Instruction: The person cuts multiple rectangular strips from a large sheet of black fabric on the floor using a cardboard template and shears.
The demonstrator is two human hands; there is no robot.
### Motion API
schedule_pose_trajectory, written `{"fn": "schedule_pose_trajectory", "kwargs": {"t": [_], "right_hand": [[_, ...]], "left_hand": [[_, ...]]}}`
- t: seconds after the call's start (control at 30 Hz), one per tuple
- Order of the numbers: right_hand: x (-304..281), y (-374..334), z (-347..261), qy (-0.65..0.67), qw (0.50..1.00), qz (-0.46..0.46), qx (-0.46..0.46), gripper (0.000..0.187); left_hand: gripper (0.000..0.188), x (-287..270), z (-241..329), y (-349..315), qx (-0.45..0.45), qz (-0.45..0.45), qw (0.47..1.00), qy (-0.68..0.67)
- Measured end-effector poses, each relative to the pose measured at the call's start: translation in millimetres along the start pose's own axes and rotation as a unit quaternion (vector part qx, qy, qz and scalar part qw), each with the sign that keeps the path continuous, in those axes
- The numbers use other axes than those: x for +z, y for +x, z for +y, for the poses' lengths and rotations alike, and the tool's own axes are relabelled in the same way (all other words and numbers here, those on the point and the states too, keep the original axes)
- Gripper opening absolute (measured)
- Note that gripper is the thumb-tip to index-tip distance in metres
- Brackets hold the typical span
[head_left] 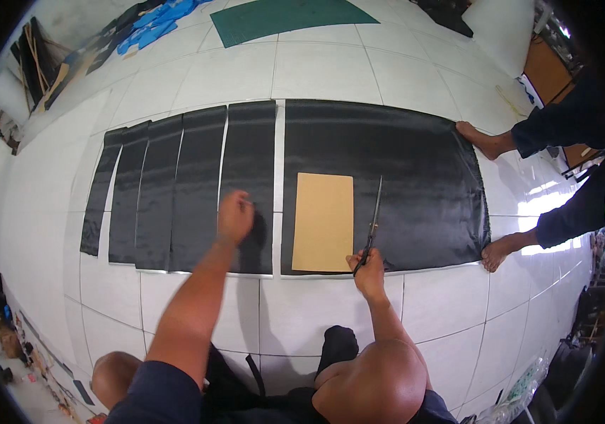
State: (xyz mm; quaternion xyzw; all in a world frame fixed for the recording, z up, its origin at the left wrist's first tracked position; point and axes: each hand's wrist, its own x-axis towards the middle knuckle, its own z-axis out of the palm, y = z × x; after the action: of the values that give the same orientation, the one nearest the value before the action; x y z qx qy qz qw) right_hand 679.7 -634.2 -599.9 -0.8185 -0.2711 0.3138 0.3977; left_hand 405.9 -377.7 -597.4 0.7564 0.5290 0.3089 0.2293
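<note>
Black strips (200,169), five of them, lie side by side on the floor (330,311), some overlapping, so their full widths are hidden. Right of them, across a thin gap, lies a wider black sheet (415,162). A tan card (323,222) sits on it by its near left corner, close to the near edge.

The right hand (368,271) holds the scissors (371,233) by the handles, which the fingers partly cover; the blades point toward the sheet's far edge, and whether they touch it is unclear. The left hand (235,218), fingers curled, is over the rightmost strip; its fingertips are too small to make out, so I cannot tell whether it grips anything.

At the sheet's right edge are a co-worker's bare feet (498,253), the body lost in the dark rim. A green sheet (292,21) at the floor's far side is cut off above.
</note>
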Motion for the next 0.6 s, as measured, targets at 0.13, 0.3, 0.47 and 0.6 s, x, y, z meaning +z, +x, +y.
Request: {"fn": "schedule_pose_trajectory", "kwargs": {"t": [0.13, 0.3, 0.47, 0.6], "right_hand": [[-2, -14, 5, -0.074, 0.997, 0.003, -0.008, 0.034], [-6, -7, -8, -0.087, 0.996, -0.010, 0.005, 0.036], [13, -11, -20, -0.102, 0.995, -0.010, -0.004, 0.036], [19, -12, -19, -0.125, 0.992, -0.007, -0.017, 0.036]], "left_hand": [[0.026, -73, -40, 5, -0.059, 0.043, 0.989, 0.126], [0.023, -62, 10, -57, 0.013, 0.028, 0.993, 0.111], [0.025, 1, 96, -160, 0.145, -0.176, 0.973, -0.020], [0.051, 24, 143, -204, 0.134, -0.253, 0.958, 0.021]]}}
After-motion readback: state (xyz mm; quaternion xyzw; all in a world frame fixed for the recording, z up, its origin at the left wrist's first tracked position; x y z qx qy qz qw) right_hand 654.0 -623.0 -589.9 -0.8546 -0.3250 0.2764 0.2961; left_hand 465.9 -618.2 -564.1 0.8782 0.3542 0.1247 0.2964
